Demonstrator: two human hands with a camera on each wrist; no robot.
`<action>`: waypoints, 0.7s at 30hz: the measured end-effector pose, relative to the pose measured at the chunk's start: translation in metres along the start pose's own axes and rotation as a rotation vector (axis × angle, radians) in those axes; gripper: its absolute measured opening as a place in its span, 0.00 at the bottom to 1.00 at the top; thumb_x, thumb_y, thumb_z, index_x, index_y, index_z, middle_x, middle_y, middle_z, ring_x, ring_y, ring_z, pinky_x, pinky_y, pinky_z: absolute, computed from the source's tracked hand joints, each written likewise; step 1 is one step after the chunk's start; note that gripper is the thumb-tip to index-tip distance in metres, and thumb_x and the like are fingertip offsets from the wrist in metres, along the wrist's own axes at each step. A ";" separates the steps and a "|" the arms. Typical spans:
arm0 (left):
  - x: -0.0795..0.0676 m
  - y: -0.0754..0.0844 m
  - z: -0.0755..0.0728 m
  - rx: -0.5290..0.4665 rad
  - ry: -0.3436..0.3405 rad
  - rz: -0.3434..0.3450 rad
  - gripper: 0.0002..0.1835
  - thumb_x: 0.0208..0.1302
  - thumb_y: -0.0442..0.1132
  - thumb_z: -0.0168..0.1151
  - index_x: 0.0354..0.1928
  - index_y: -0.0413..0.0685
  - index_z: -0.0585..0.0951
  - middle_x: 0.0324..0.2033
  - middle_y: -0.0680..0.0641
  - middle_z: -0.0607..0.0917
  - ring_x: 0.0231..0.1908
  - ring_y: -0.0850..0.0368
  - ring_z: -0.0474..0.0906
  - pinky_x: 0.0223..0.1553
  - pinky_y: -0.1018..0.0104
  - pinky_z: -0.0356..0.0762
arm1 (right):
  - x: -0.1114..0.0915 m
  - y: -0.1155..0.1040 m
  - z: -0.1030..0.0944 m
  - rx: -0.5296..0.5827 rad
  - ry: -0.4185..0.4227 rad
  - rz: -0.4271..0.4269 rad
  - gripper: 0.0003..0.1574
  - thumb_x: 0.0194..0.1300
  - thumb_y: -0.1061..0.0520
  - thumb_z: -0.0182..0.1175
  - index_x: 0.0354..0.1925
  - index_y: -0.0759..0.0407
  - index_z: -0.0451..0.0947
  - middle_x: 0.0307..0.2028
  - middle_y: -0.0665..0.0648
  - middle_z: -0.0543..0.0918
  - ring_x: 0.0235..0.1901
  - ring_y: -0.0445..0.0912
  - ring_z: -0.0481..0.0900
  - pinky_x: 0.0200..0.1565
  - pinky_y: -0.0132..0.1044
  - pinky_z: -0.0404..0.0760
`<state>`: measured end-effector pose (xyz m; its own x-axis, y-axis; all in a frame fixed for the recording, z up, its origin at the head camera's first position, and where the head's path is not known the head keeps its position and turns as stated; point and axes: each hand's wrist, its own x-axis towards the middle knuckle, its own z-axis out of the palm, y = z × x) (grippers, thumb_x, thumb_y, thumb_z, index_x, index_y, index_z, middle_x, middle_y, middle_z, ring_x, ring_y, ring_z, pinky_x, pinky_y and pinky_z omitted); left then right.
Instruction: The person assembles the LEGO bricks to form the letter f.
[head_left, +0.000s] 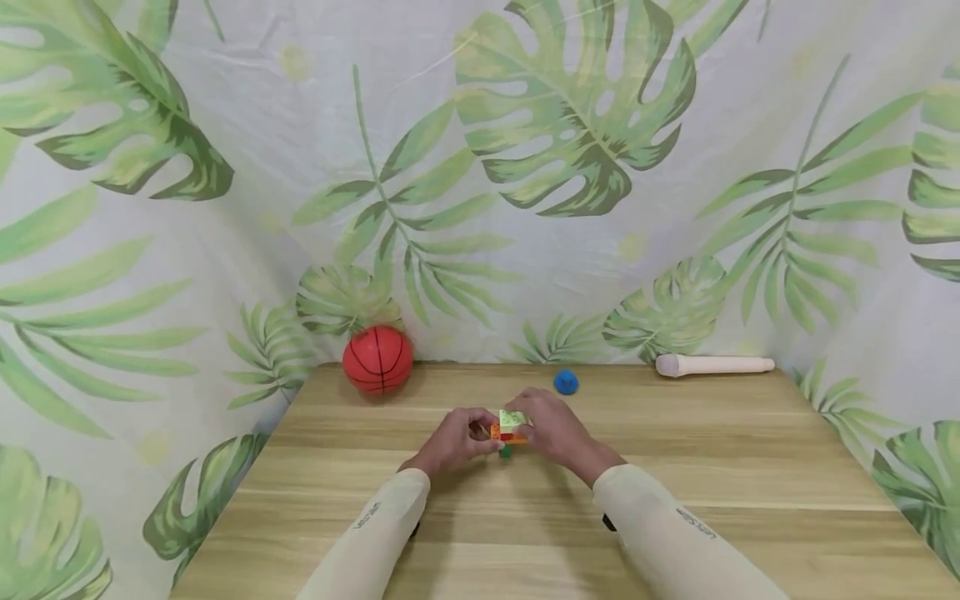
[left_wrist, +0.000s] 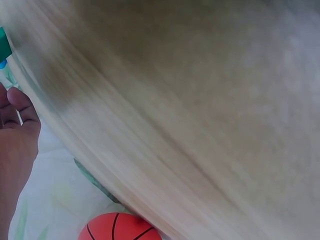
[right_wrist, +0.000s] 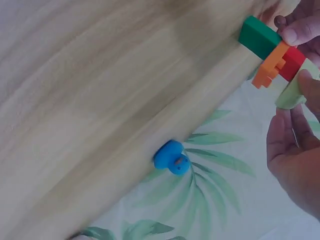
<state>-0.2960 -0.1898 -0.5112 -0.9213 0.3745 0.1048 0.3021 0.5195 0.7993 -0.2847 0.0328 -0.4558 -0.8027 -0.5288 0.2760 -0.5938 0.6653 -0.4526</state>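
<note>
A small stack of toy building bricks is between the two hands, over the middle of the table. In the right wrist view it runs from a green brick [right_wrist: 260, 38] at the table end, through an orange brick [right_wrist: 270, 65] and a red brick [right_wrist: 292, 64], to a pale green brick [right_wrist: 291, 95]. The left hand [head_left: 459, 437] pinches the stack's lower part with thumb and fingertip. The right hand [head_left: 553, 427] grips the pale green brick on top. Only part of the left hand [left_wrist: 17, 122] shows at the left wrist view's edge.
A red ball with black lines [head_left: 378, 360] rests at the table's back left. A blue toy duck [head_left: 566, 382] sits behind the right hand. The pale microphone-shaped object [head_left: 715, 365] lies along the back right edge. Leaf-printed cloth [head_left: 420, 275] hangs behind the wooden table [head_left: 315, 500].
</note>
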 end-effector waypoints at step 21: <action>-0.006 0.011 0.000 0.125 0.027 0.034 0.18 0.67 0.40 0.77 0.55 0.40 0.89 0.46 0.44 0.85 0.38 0.59 0.77 0.39 0.73 0.77 | -0.017 0.027 0.017 0.356 -0.034 0.294 0.15 0.67 0.64 0.74 0.50 0.63 0.82 0.48 0.58 0.86 0.45 0.49 0.88 0.50 0.45 0.89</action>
<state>-0.2873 -0.1865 -0.5028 -0.9156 0.3738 0.1481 0.3602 0.5987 0.7154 -0.2855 0.0505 -0.4873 -0.9283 -0.3656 0.0676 -0.2809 0.5703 -0.7719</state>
